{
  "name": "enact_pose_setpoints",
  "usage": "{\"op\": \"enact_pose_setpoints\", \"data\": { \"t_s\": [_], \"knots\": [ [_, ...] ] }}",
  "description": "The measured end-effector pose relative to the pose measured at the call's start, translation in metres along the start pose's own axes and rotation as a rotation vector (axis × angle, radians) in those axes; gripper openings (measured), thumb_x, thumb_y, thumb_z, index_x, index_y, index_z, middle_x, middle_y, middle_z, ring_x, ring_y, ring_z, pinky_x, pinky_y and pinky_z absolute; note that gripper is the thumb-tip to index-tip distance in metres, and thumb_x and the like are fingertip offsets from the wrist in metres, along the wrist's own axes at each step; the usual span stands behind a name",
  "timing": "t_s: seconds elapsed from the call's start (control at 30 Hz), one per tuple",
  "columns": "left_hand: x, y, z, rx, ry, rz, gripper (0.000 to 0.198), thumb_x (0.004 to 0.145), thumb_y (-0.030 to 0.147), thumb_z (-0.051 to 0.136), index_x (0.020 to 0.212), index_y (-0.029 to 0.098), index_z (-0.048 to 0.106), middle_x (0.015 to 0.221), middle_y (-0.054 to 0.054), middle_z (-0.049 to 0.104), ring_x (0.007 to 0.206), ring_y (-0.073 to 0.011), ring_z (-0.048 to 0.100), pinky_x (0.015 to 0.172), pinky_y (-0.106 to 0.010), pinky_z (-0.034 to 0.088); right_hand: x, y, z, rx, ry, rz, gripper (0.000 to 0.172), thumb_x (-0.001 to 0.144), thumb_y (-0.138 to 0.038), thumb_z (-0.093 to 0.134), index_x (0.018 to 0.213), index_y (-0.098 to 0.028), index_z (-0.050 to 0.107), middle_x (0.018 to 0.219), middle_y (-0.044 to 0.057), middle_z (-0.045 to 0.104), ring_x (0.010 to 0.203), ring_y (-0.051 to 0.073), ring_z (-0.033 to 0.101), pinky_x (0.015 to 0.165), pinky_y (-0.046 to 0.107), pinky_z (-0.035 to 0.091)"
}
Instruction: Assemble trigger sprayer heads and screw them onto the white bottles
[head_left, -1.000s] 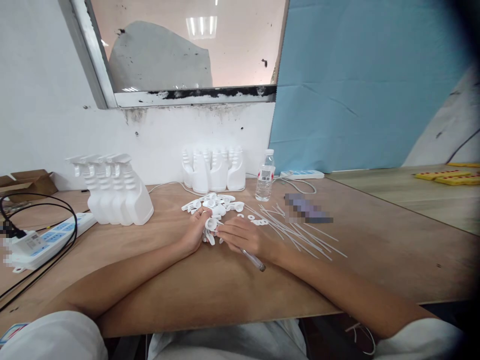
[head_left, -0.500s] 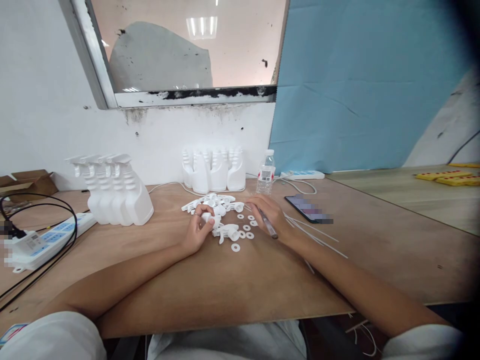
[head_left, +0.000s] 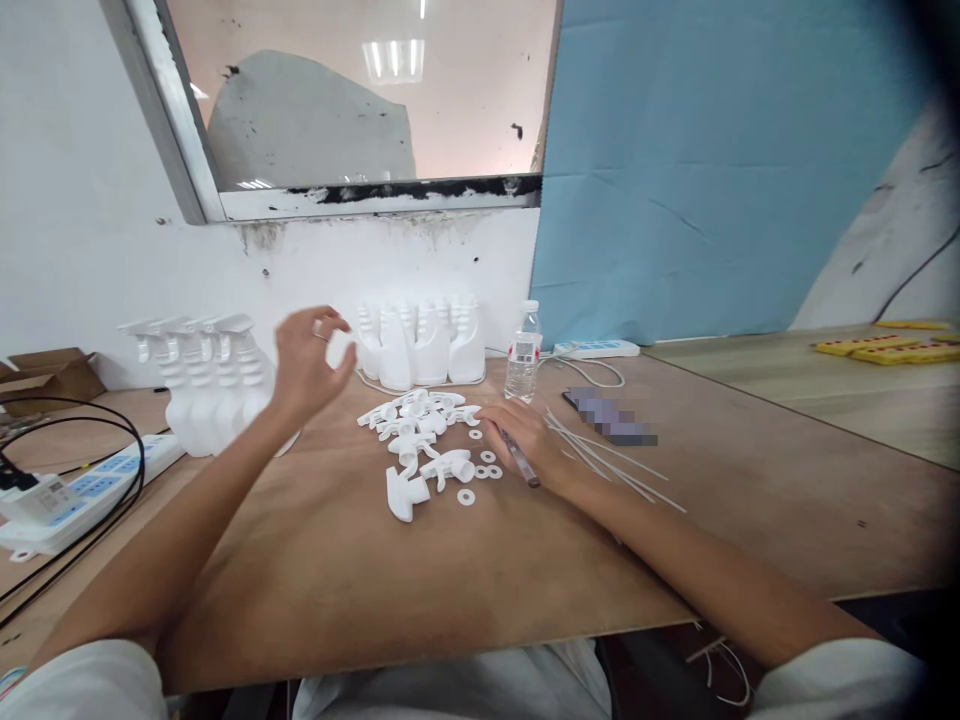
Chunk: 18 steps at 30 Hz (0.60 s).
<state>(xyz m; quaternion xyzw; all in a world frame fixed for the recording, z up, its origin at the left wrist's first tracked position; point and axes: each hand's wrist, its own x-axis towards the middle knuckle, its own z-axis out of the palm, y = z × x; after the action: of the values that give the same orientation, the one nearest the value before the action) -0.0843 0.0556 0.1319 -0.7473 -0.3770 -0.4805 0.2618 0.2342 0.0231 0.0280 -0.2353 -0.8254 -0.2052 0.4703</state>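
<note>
My left hand (head_left: 311,365) is raised above the table, empty, its curled fingers apart from the thumb. It is in front of the white spray bottles (head_left: 367,350) at the wall and beside those with trigger heads (head_left: 202,385). My right hand (head_left: 521,435) rests by the pile and is closed on a pen (head_left: 519,460), whose far end is hidden by the fingers. Several loose white trigger sprayer heads (head_left: 448,468) lie left of it, one sprayer head (head_left: 406,494) nearest me. White ring washers (head_left: 466,497) and thin white tubes (head_left: 607,450) are scattered around it.
A water bottle (head_left: 523,355) stands behind my right hand, with a phone (head_left: 611,415) to its right. A power strip (head_left: 94,490) with black cables is at the left, near a cardboard box (head_left: 56,375). Yellow pieces (head_left: 892,348) lie far right.
My left hand has let go of a sprayer head and moved up and left. A sprayer head now lies at the front of the pile. The right hand still holds the pen.
</note>
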Motion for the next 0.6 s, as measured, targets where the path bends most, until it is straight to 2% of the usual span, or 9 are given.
{"op": "enact_pose_setpoints", "data": {
  "t_s": [0.07, 0.17, 0.27, 0.33, 0.43, 0.6],
  "knots": [
    [0.015, -0.026, -0.026, 0.208, 0.023, -0.081, 0.023, 0.087, 0.031, 0.060, 0.105, 0.017, 0.061, 0.127, -0.015, 0.054, 0.125, -0.0355, 0.041, 0.105, -0.055, 0.024, -0.002, 0.001, 0.003, 0.006, -0.001, 0.000, 0.022, 0.089, -0.006, 0.049, 0.102, -0.020, 0.058, 0.090, 0.006, 0.069, 0.083, 0.021, 0.065, 0.075, 0.035, 0.049],
    [0.020, -0.057, -0.062, 0.410, 0.050, -0.283, 0.034, 0.086, 0.030, 0.062, 0.114, 0.012, 0.058, 0.138, -0.015, 0.047, 0.132, -0.0385, 0.030, 0.106, -0.059, 0.018, -0.003, 0.001, 0.006, 0.017, -0.003, -0.008, 0.021, 0.088, -0.006, 0.048, 0.100, -0.020, 0.058, 0.089, 0.006, 0.070, 0.081, 0.021, 0.065, 0.075, 0.036, 0.049],
    [0.018, -0.074, -0.082, 0.496, -0.073, -0.549, 0.035, 0.087, 0.033, 0.061, 0.114, 0.011, 0.057, 0.134, -0.015, 0.050, 0.128, -0.0381, 0.033, 0.105, -0.057, 0.022, -0.004, 0.000, 0.007, 0.020, -0.009, -0.005, 0.021, 0.088, -0.007, 0.047, 0.099, -0.021, 0.058, 0.089, 0.006, 0.070, 0.079, 0.021, 0.064, 0.074, 0.036, 0.049],
    [0.018, -0.079, -0.087, 0.515, -0.194, -0.642, 0.029, 0.090, 0.036, 0.058, 0.104, 0.011, 0.060, 0.120, -0.014, 0.057, 0.119, -0.0354, 0.041, 0.104, -0.055, 0.024, -0.003, 0.000, 0.006, 0.020, -0.010, 0.005, 0.020, 0.089, -0.008, 0.047, 0.098, -0.021, 0.059, 0.087, 0.006, 0.069, 0.078, 0.021, 0.064, 0.073, 0.035, 0.048],
    [0.019, -0.080, -0.087, 0.518, -0.255, -0.638, 0.025, 0.090, 0.035, 0.058, 0.088, 0.011, 0.063, 0.106, -0.012, 0.060, 0.113, -0.0327, 0.044, 0.103, -0.053, 0.024, -0.001, -0.001, 0.004, 0.028, 0.008, -0.001, 0.019, 0.089, -0.008, 0.048, 0.096, -0.020, 0.059, 0.084, 0.006, 0.068, 0.077, 0.020, 0.063, 0.072, 0.035, 0.049],
    [0.020, -0.071, -0.085, 0.449, -0.118, -0.477, 0.024, 0.089, 0.031, 0.063, 0.079, 0.009, 0.063, 0.116, -0.009, 0.059, 0.123, -0.0317, 0.040, 0.107, -0.055, 0.023, -0.002, 0.000, 0.004, 0.060, 0.005, 0.026, 0.017, 0.088, -0.008, 0.050, 0.095, -0.019, 0.061, 0.084, 0.007, 0.069, 0.077, 0.021, 0.064, 0.074, 0.036, 0.049]
  ]
}}
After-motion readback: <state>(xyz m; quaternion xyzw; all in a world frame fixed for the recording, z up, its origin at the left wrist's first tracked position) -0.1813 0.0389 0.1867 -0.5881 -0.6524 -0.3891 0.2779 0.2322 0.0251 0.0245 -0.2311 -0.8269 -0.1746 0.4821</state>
